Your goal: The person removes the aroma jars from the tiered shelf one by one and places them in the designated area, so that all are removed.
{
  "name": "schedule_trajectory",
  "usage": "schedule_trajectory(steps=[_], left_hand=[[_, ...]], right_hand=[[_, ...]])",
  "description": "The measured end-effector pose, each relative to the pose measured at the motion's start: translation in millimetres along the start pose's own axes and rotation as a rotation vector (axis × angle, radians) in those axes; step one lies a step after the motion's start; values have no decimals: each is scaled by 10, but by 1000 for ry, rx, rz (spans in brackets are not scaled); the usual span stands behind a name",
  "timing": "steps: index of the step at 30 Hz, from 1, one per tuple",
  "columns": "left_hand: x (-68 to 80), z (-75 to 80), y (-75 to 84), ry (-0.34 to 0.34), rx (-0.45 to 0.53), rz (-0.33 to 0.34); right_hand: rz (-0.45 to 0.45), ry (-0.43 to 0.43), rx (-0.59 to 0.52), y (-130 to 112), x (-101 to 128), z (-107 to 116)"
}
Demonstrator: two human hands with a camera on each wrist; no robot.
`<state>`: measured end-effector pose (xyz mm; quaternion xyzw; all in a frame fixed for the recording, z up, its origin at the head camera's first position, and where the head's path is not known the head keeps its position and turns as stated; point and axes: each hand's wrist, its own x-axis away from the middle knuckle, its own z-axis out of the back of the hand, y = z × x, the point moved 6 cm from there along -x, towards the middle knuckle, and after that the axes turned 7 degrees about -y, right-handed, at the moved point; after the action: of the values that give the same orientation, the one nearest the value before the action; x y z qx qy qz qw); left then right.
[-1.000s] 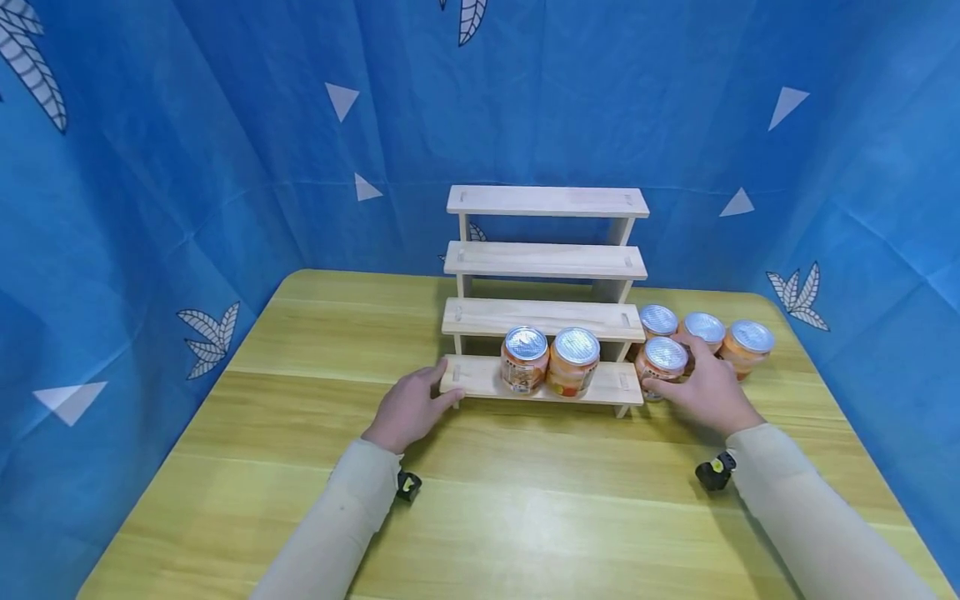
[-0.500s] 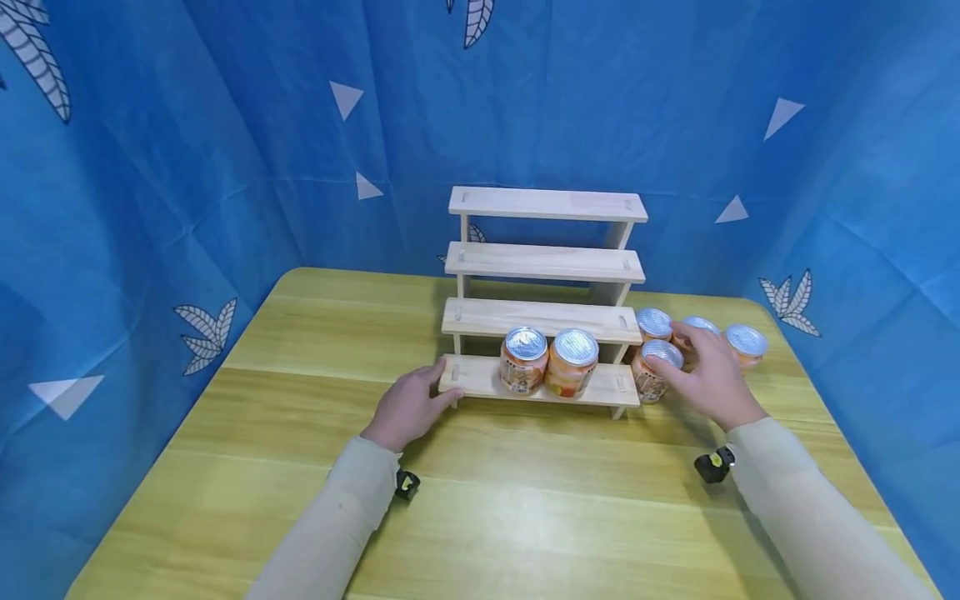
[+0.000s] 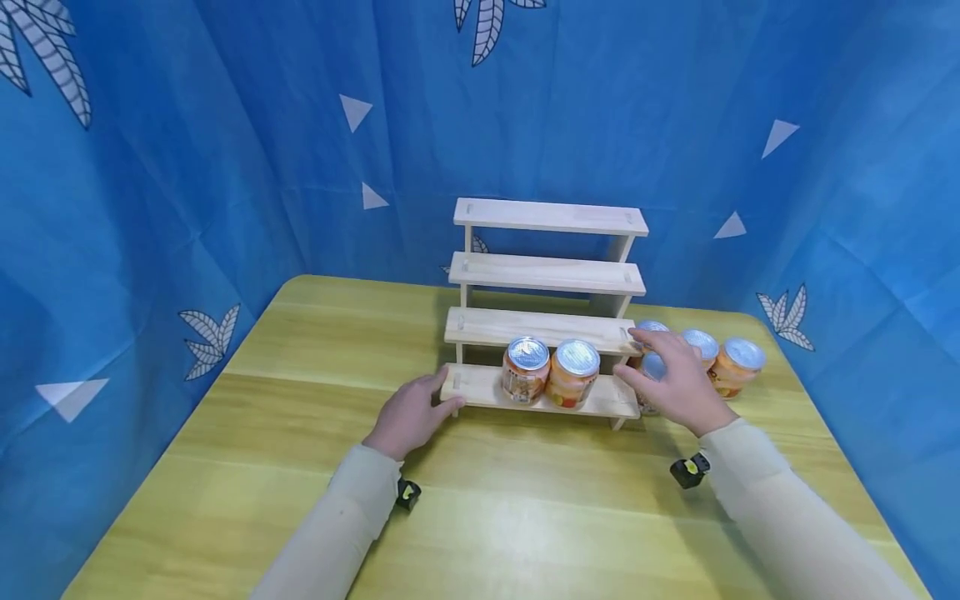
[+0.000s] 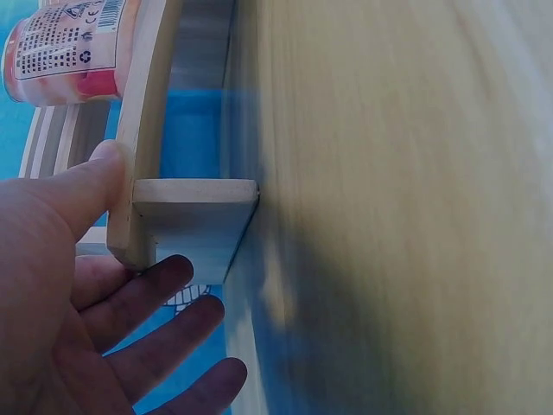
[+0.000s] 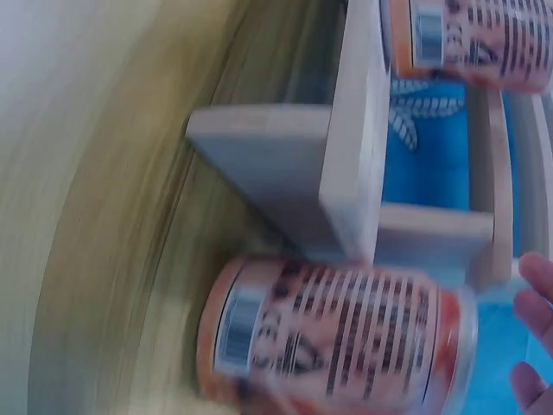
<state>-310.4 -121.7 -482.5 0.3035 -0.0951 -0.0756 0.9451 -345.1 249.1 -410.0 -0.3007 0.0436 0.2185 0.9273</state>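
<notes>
A four-step wooden rack [image 3: 547,275] stands on the yellow table [image 3: 525,517]. Two orange cans with silver lids [image 3: 527,371] [image 3: 573,373] stand on its lowest step. My left hand [image 3: 444,392] rests against that step's left end, thumb [image 4: 86,181] on the board's edge [image 4: 194,194] and fingers straight beside the leg. My right hand [image 3: 637,358] hovers with spread fingers over a can [image 3: 652,365] on the table by the rack's right end. That can [image 5: 337,337] fills the right wrist view, blurred, below the rack's leg [image 5: 354,130].
More orange cans [image 3: 701,343] [image 3: 738,362] stand on the table right of the rack, one [image 3: 651,327] partly hidden behind my hand. Blue cloth walls [image 3: 187,167] close in the back and sides. The rack's upper three steps hold nothing.
My right hand slid left from the cans' tops toward the rack's right end, its fingers now reaching the second step. The left hand stayed at the rack's left end.
</notes>
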Motion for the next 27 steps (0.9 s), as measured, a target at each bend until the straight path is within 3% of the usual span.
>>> schedule_trajectory(steps=[4,9,19,27], left_hand=[[8,-13,-8,2,-2,4],[9,-3,2,16,-3,-1],[7,-44,-18,9,6,2],[5,-8,-4,21,5,-7]], right_hand=[[90,-6,2,-139,-28,-101],[152,-72,37,-305,-96,-263],[178,-102,29,-468,-189,-404],[168,-61,-8,-488,-233,-390]])
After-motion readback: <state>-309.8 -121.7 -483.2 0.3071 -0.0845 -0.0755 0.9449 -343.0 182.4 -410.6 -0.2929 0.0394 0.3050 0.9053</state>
